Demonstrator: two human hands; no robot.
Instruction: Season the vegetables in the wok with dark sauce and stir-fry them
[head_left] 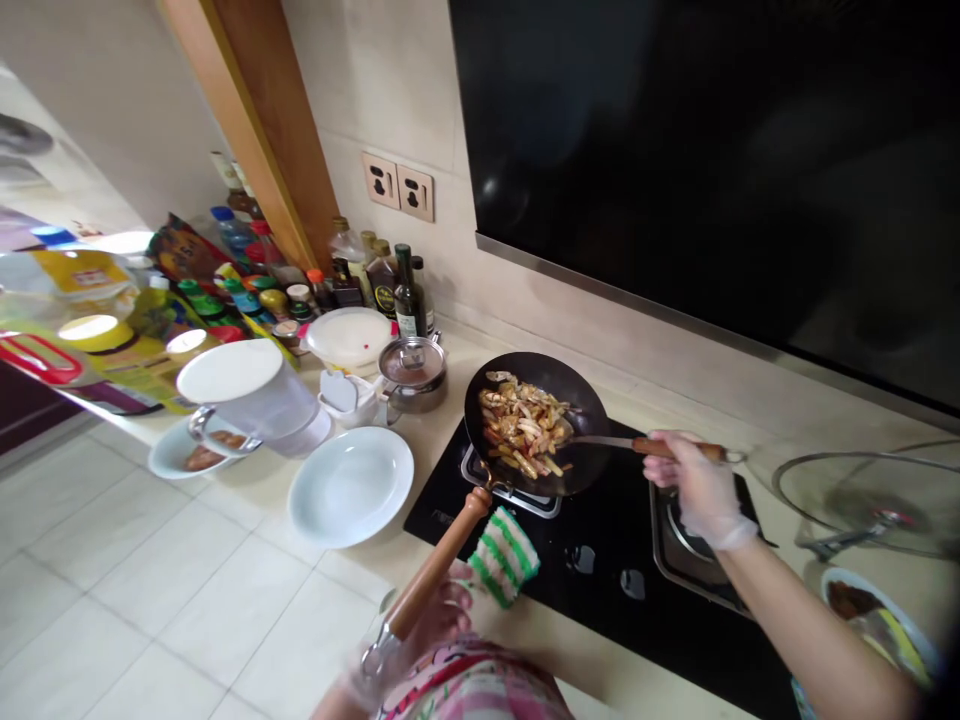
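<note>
At lower centre the left hand (pixel 431 625) grips the wooden handle of the wok (pixel 536 420), holding a green-striped cloth (pixel 504 556). The gloved right hand (pixel 701 490) clasps a spatula (pixel 637 445) reaching into the stir-fry (pixel 525 422). An empty white plate (pixel 351 486) sits left of the stove (pixel 600 560).

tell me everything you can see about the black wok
The black wok is round, dark and metal-looking, with a long wooden handle ending in a metal loop. It sits on the left burner of the black stove, tilted slightly toward the camera. It holds stir-fried food in pale and brown pieces. The left hand grips the handle; the right hand holds a spatula that reaches into it.
</note>
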